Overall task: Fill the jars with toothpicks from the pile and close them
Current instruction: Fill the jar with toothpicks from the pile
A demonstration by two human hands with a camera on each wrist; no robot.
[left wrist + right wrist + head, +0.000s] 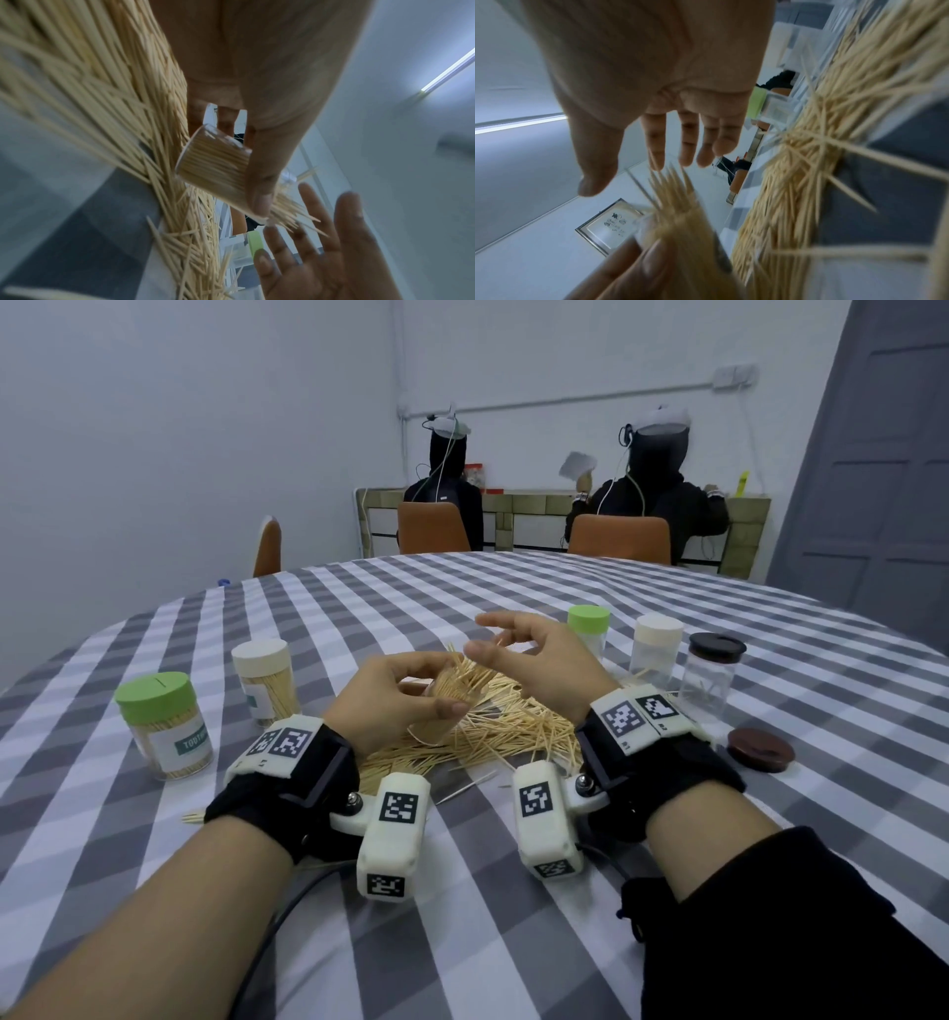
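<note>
Nearest the head camera, at six o'clock, the left hand [390, 695] wraps its fingers round a clear, lidless jar [436, 711] tilted above the toothpick pile [493, 737]; toothpicks bristle from its mouth. Most of the jar is hidden behind the thumb and fingers. At nine o'clock stand two filled, capped jars [164, 726]. The right hand [539, 660], fingers spread and holding nothing, hovers just past the jar's mouth. At two o'clock stand three more jars [657, 649], their contents hard to make out. At three o'clock lies a loose brown lid [761, 749].
</note>
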